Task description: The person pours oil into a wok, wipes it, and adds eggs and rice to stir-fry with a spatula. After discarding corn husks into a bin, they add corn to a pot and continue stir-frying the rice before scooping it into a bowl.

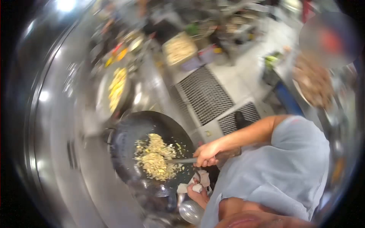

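A large dark wok (125, 165) holds a heap of fried rice (156, 161), with loose grains scattered up its side. My right hand (207, 155) is closed around the handle of a long metal cooking utensil (182, 161). Its head is buried in the rice, so its shape is hidden. Below it, my left hand (197, 195) grips a folded white cloth (203, 178) at the wok's near rim, where a dark loop handle (198, 176) shows. Close under the left hand is a round shiny metal bowl (191, 211).
A steel cooking counter (76, 171) curves along the left. Beyond the wok stands a dish of yellow pieces (117, 89). Black floor grating (205, 95) lies on the pale floor, near a tub of pale food (179, 48). A wide bowl of brownish food (313, 81) is behind my right side.
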A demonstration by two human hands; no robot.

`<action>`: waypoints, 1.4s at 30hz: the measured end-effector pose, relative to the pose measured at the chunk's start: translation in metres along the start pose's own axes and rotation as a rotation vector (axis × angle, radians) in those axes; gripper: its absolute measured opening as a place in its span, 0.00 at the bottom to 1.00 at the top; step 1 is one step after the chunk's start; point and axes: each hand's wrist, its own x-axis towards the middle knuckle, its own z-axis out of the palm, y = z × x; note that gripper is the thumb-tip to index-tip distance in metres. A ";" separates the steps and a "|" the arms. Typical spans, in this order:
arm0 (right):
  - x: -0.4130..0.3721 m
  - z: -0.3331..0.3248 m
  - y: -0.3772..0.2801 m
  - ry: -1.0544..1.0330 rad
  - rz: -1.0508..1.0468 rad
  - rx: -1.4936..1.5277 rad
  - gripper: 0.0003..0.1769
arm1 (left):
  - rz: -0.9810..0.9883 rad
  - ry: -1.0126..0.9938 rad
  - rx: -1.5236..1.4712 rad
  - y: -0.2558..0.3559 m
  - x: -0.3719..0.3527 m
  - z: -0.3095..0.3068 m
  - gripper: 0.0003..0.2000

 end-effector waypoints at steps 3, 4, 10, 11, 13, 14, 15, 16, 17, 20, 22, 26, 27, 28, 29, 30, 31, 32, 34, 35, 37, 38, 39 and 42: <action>-0.070 -0.034 -0.008 0.258 -0.249 -0.247 0.15 | -0.071 -0.262 -0.047 0.005 0.046 0.063 0.14; -0.092 -0.041 -0.010 0.371 -0.312 -0.305 0.13 | -0.116 -0.350 0.032 0.002 0.062 0.091 0.14; -0.291 -0.054 0.079 0.574 -0.583 0.077 0.08 | -0.476 -0.894 0.245 -0.102 0.008 0.221 0.13; -0.302 -0.052 0.081 0.618 -0.654 0.163 0.08 | -0.440 -0.908 0.373 -0.107 0.028 0.241 0.15; -0.341 -0.051 0.098 0.639 -0.786 0.231 0.09 | -0.424 -0.936 0.524 -0.118 0.040 0.287 0.18; -0.363 -0.048 0.108 0.625 -0.875 0.271 0.10 | -0.442 -0.948 0.547 -0.123 0.033 0.314 0.18; -0.379 -0.041 0.116 0.645 -0.945 0.330 0.12 | -0.457 -0.979 0.579 -0.125 0.016 0.333 0.18; -0.393 -0.034 0.124 0.674 -0.976 0.350 0.12 | -0.494 -0.972 0.569 -0.120 -0.006 0.351 0.13; -0.404 -0.025 0.133 0.710 -1.065 0.421 0.14 | -0.532 -0.963 0.559 -0.118 -0.018 0.369 0.09; -0.438 0.014 0.166 0.856 -1.272 0.556 0.18 | -0.570 -0.976 0.666 -0.123 0.024 0.401 0.08; -0.446 0.030 0.190 0.967 -1.409 0.622 0.19 | -0.560 -0.945 0.741 -0.120 0.031 0.419 0.08; -0.457 0.053 0.230 1.352 -1.535 0.755 0.19 | -0.491 -0.938 0.727 -0.112 0.030 0.433 0.08; -0.460 0.053 0.239 1.436 -1.533 0.786 0.19 | -0.508 -0.966 0.741 -0.111 0.044 0.438 0.09; -0.463 0.051 0.248 1.520 -1.530 0.817 0.19 | -0.525 -0.994 0.755 -0.108 0.047 0.441 0.10; -0.465 0.046 0.259 1.612 -1.484 0.826 0.18 | -0.521 -1.000 0.759 -0.102 0.050 0.442 0.10; -0.467 0.039 0.271 1.703 -1.435 0.834 0.17 | -0.578 -0.995 0.831 -0.094 0.043 0.443 0.11; -0.468 0.031 0.280 1.786 -1.380 0.837 0.16 | -0.635 -0.989 0.904 -0.089 0.039 0.444 0.12; -0.469 0.019 0.290 1.788 -1.388 0.834 0.16 | -0.631 -0.996 0.904 -0.093 0.036 0.440 0.12; -0.465 -0.014 0.311 1.956 -1.275 0.802 0.17 | -0.215 -1.012 0.917 -0.095 0.038 0.428 0.12; -0.457 -0.035 0.324 2.072 -1.148 0.746 0.17 | -0.146 -1.070 0.926 -0.090 0.046 0.426 0.12; -0.441 -0.078 0.347 2.322 -0.768 0.644 0.18 | 0.271 -1.392 0.982 -0.081 0.050 0.416 0.11; -0.433 -0.083 0.341 2.386 -0.642 0.642 0.19 | 0.343 -1.444 0.980 -0.081 0.055 0.412 0.11; -0.417 -0.120 0.360 2.576 -0.434 0.512 0.19 | 0.342 -1.445 0.985 -0.082 0.061 0.411 0.10; -0.390 -0.158 0.368 2.680 -0.226 0.463 0.20 | 0.301 -1.409 0.986 -0.088 0.076 0.408 0.09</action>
